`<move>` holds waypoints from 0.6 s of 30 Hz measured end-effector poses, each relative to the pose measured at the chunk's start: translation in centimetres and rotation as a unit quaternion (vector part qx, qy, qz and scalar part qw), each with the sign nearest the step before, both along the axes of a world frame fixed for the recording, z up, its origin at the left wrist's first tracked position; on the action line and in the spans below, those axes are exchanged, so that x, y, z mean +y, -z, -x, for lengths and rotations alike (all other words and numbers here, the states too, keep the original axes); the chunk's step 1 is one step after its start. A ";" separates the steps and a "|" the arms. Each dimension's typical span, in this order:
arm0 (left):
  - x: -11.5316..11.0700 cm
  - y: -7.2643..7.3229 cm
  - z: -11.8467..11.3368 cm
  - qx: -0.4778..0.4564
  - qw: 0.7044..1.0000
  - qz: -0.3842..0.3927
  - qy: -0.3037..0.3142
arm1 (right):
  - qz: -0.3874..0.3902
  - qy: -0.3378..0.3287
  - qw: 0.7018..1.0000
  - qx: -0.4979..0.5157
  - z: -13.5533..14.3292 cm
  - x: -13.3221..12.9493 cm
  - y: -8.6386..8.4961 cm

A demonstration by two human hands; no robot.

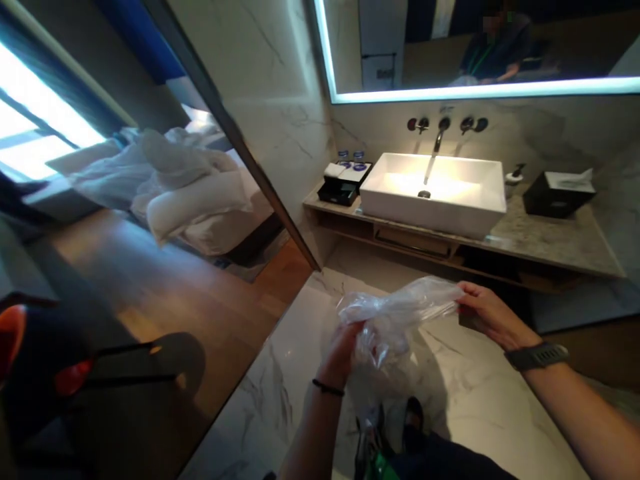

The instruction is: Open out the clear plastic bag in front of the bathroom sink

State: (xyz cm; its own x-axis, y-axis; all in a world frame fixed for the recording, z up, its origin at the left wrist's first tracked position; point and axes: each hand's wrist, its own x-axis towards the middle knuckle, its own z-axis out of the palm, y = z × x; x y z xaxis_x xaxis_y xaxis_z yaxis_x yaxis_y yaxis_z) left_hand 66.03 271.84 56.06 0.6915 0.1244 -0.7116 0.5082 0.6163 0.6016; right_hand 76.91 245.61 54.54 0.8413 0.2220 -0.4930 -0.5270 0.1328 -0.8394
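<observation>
Marble bathroom walls (270, 100), white basin (435, 190), lit mirror (475, 47), rumpled bed (185, 193), bright window (30, 120)

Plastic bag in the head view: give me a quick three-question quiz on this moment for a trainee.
1. True or false: both hands grip the plastic bag.
2. Which hand holds the bag's upper edge out to the side? A) left hand B) right hand
3. Fill in: the black tissue box stands on the counter to the ____ of the sink.

Key: 1 true; 2 B; 3 right.
</observation>
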 end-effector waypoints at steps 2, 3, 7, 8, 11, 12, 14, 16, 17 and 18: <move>-0.5 0.0 -2.5 0.001 0.999 0.004 0.044 | -0.039 0.035 0.999 0.009 -1.4 -1.7 -0.6; -0.5 0.1 -3.7 -0.006 0.998 0.009 0.068 | -0.052 0.054 0.997 0.009 -2.1 -2.2 -0.7; -0.5 0.9 -8.1 -0.050 0.984 0.023 0.169 | -0.058 0.105 0.993 0.017 -5.1 -3.3 -0.5; -0.5 1.2 -9.3 -0.053 0.982 0.026 0.180 | -0.047 0.119 0.992 0.016 -5.8 -3.6 -0.5; -0.5 1.6 -12.8 -0.055 0.981 0.023 0.186 | 0.116 0.169 0.976 -0.076 -7.5 -4.5 -1.4; -0.6 1.6 -13.8 -0.061 0.980 0.020 0.187 | 0.201 0.189 0.952 -0.130 -7.6 -4.7 -2.0; -0.9 1.6 -15.5 -0.080 0.979 0.016 0.185 | 0.314 0.203 0.904 -0.207 -7.1 -4.2 -3.2; -1.6 1.5 -16.7 -0.100 0.977 0.009 0.188 | 0.304 0.156 0.917 -0.208 -6.0 -2.4 -3.9; -2.2 1.5 -17.2 -0.109 0.974 0.005 0.200 | 0.281 0.101 0.934 -0.197 -5.5 -1.1 -3.9; -2.7 1.4 -17.5 -0.118 0.969 0.001 0.219 | 0.273 0.060 0.941 -0.193 -5.2 0.2 -3.7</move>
State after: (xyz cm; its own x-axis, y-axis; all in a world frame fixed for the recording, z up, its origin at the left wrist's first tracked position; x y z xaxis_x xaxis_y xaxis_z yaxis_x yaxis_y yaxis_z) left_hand 83.55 269.12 54.68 0.8210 -0.2193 -0.5272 0.5698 0.3746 0.7315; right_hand 82.07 245.80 58.21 0.9838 -0.0838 -0.1587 -0.1777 -0.3339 -0.9257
